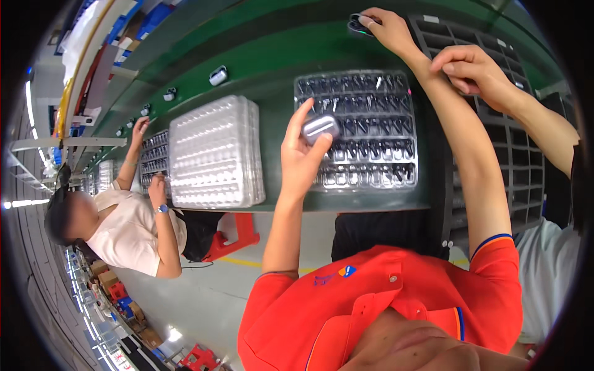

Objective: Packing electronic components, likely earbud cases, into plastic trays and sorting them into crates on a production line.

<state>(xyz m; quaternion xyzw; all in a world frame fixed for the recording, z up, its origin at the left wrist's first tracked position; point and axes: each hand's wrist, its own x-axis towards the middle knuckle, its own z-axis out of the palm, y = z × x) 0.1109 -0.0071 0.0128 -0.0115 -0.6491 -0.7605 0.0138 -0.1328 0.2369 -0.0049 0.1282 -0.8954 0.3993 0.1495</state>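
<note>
My left hand (301, 156) holds a small rounded dark case (321, 127), like an earbud charging case, between thumb and fingers. It is above the front left part of a clear plastic tray (413, 179), whose rows of pockets hold small glossy black pieces. Stretched far out over the green work surface, my right hand (388, 29) has its fingertips closed on another small dark case (357, 25) with a green light on it. The fingers partly cover that case.
Left of the tray stands a stack of clear plastic trays (213, 154). Small cases (218, 75) lie spaced along the green surface (266, 55). A co-worker's hand (473, 74) reaches in beside my right forearm, over a black compartment rack (518, 154). Another person (124, 229) works at the left.
</note>
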